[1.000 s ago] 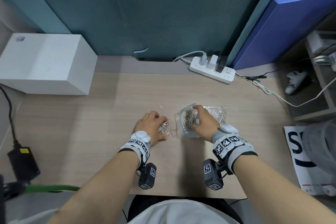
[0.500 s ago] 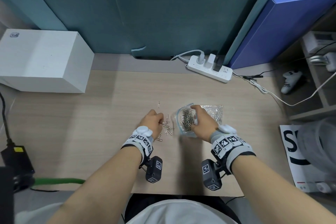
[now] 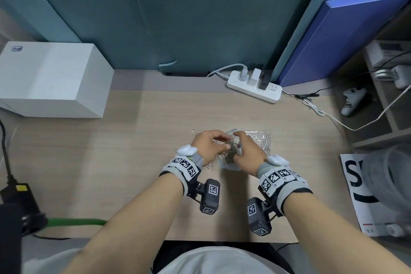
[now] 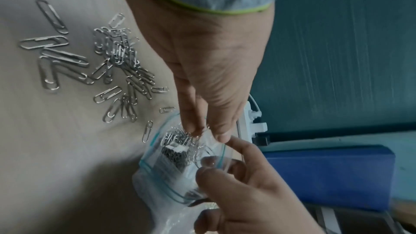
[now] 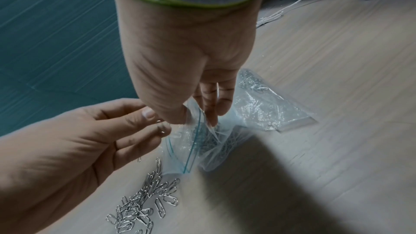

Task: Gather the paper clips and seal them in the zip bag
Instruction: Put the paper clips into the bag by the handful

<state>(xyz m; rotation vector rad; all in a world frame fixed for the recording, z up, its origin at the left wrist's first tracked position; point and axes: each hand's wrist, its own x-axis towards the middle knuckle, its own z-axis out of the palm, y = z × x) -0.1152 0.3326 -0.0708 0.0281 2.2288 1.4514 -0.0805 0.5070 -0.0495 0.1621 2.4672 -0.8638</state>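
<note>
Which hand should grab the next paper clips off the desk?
Probably the left hand: the loose paper clips lie beside it, while the right hand pinches the zip bag mouth open.

White box point(image 3: 51, 78) — power strip point(image 3: 253, 87)

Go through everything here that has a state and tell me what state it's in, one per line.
Zip bag: mouth open, unsealed, partly filled with clips.
Loose paper clips: heaped on the desk beside the bag.
Stray clip: alone on the desk, away from the heap.
Left hand: fingertips at the bag mouth, dropping clips in.
Right hand: pinches the bag rim, holding it open.
Power strip: plugs inserted.
</note>
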